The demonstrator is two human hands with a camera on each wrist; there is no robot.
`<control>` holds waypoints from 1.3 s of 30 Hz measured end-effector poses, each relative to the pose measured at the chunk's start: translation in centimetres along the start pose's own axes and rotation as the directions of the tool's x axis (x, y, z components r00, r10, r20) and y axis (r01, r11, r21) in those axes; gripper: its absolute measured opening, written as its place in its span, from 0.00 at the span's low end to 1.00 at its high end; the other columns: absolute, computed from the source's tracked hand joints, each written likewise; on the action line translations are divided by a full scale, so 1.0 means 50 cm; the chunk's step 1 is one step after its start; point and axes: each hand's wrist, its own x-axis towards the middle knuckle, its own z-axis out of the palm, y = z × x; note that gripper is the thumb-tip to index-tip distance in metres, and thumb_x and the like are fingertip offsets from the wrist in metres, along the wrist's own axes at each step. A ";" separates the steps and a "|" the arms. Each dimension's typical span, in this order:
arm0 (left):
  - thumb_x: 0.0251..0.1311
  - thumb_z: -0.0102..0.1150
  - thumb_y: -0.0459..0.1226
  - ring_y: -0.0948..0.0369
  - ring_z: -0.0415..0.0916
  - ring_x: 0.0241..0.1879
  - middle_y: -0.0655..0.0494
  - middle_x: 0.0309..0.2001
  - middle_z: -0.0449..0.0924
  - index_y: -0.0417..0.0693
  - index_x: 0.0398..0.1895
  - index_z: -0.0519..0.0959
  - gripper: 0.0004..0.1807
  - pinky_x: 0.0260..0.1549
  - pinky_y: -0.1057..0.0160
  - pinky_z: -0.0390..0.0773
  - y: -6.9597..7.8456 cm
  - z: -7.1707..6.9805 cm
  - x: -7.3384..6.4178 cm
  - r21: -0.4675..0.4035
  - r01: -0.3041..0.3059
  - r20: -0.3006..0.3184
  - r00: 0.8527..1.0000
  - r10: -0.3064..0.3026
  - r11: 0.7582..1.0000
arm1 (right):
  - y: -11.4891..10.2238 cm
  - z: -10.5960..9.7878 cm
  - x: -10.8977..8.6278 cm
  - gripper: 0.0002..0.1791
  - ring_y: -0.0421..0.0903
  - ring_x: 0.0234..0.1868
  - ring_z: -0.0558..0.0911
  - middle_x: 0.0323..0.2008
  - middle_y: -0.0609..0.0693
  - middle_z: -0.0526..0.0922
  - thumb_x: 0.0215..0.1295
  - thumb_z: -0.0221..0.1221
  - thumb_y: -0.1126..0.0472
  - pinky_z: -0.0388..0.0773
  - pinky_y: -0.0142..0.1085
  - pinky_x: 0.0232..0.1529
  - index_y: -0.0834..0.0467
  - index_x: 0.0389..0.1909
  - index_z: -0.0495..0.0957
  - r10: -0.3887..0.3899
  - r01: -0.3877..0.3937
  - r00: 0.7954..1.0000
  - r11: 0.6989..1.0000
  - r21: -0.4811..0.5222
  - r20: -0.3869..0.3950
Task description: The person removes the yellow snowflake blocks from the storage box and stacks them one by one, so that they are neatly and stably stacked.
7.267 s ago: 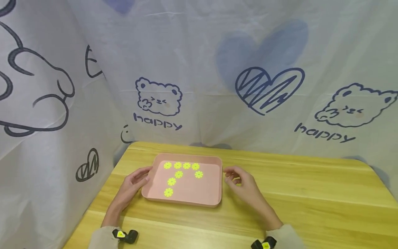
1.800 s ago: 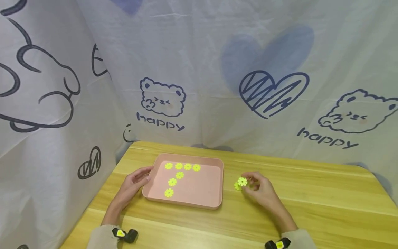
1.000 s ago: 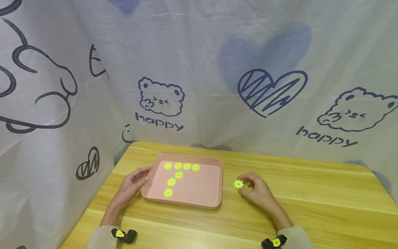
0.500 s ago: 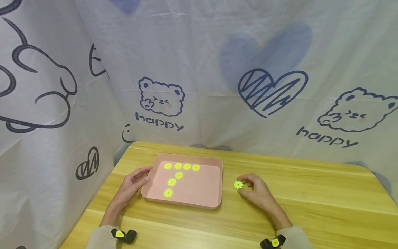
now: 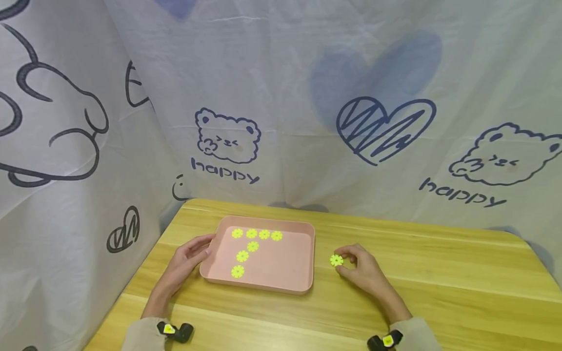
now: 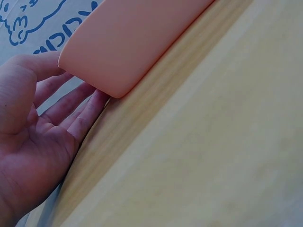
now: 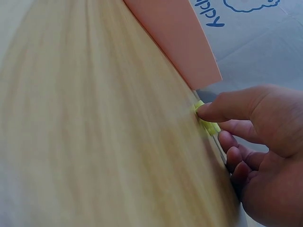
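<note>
My left hand point(image 5: 186, 261) rests at the left side of a pink tray point(image 5: 281, 273). Its thumb tip meets the rim and its fairly straight fingers touch the outer wall, as the left wrist view shows. To the right of the tray, my right hand point(image 5: 362, 268) pinches a yellow snowflake disc point(image 5: 336, 260) between thumb and index finger, just at the table. Seen edge-on in the right wrist view, the disc point(image 7: 208, 124) looks thick; whether a second lies against it I cannot tell. Inside the tray lie several more yellow discs, among them a front-left disc point(image 5: 237, 271).
The wooden table point(image 5: 439, 273) extends right of the tray and in front of it. A white curtain point(image 5: 281, 97) with printed hearts and bears hangs behind and to the left. Black wrist cameras sit at both sleeves, such as the left wrist camera point(image 5: 175, 331).
A disc on the tray's right side has gone from it. My right hand then held one disc beside another on the table; now they show as one outline. My left hand stays put.
</note>
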 end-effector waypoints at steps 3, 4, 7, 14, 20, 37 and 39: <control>0.74 0.59 0.39 0.70 0.73 0.63 0.37 0.72 0.68 0.36 0.71 0.69 0.28 0.59 0.74 0.73 0.001 0.000 0.000 -0.009 -0.004 0.001 1.000 0.004 1.000 | -0.001 -0.001 -0.001 0.18 0.48 0.44 0.76 0.44 0.52 0.81 0.57 0.72 0.69 0.76 0.40 0.47 0.60 0.50 0.85 -0.001 0.001 1.000 1.000 -0.001 -0.001; 0.74 0.59 0.39 0.70 0.72 0.63 0.37 0.72 0.67 0.35 0.72 0.69 0.28 0.59 0.74 0.73 0.001 0.000 0.000 -0.011 -0.005 0.003 1.000 0.005 1.000 | -0.002 -0.001 -0.001 0.18 0.48 0.44 0.76 0.44 0.52 0.81 0.57 0.72 0.69 0.76 0.41 0.47 0.60 0.50 0.85 -0.001 0.001 1.000 1.000 -0.002 -0.001; 0.74 0.59 0.39 0.69 0.73 0.63 0.36 0.72 0.67 0.35 0.71 0.69 0.28 0.58 0.74 0.74 0.002 0.001 -0.001 -0.011 -0.013 -0.001 1.000 0.013 1.000 | 0.000 -0.001 -0.001 0.18 0.48 0.44 0.76 0.45 0.51 0.81 0.58 0.71 0.69 0.77 0.40 0.47 0.60 0.50 0.85 0.000 0.000 1.000 1.000 -0.011 0.005; 0.75 0.59 0.38 0.70 0.73 0.62 0.36 0.72 0.67 0.35 0.71 0.69 0.27 0.59 0.73 0.74 0.001 0.000 -0.001 -0.010 -0.014 0.001 1.000 0.014 1.000 | 0.003 0.001 0.000 0.18 0.48 0.44 0.76 0.44 0.52 0.81 0.57 0.72 0.69 0.77 0.39 0.46 0.61 0.49 0.85 -0.023 0.023 1.000 1.000 -0.013 -0.005; 0.74 0.59 0.39 0.69 0.73 0.63 0.37 0.72 0.67 0.36 0.71 0.69 0.27 0.59 0.74 0.74 -0.002 -0.001 0.001 -0.005 -0.012 0.001 1.000 0.012 1.000 | 0.008 0.002 0.000 0.18 0.47 0.44 0.76 0.44 0.51 0.81 0.57 0.72 0.69 0.77 0.38 0.46 0.60 0.49 0.85 -0.026 0.026 1.000 1.000 -0.011 -0.006; 0.74 0.59 0.38 0.64 0.72 0.66 0.38 0.72 0.68 0.36 0.71 0.70 0.27 0.59 0.75 0.73 0.000 0.000 0.001 -0.008 -0.019 -0.002 1.000 0.019 1.000 | 0.007 -0.006 0.001 0.19 0.48 0.43 0.75 0.44 0.52 0.81 0.58 0.72 0.67 0.76 0.38 0.46 0.60 0.51 0.84 -0.005 0.006 1.000 0.998 0.066 -0.005; 0.74 0.59 0.38 0.62 0.71 0.67 0.38 0.72 0.68 0.36 0.71 0.70 0.27 0.60 0.75 0.72 -0.002 -0.001 0.001 -0.007 -0.014 0.000 1.000 0.014 1.000 | 0.006 -0.007 0.001 0.18 0.49 0.43 0.75 0.44 0.53 0.82 0.59 0.72 0.67 0.76 0.38 0.45 0.60 0.51 0.83 -0.008 0.010 1.000 0.995 0.095 -0.021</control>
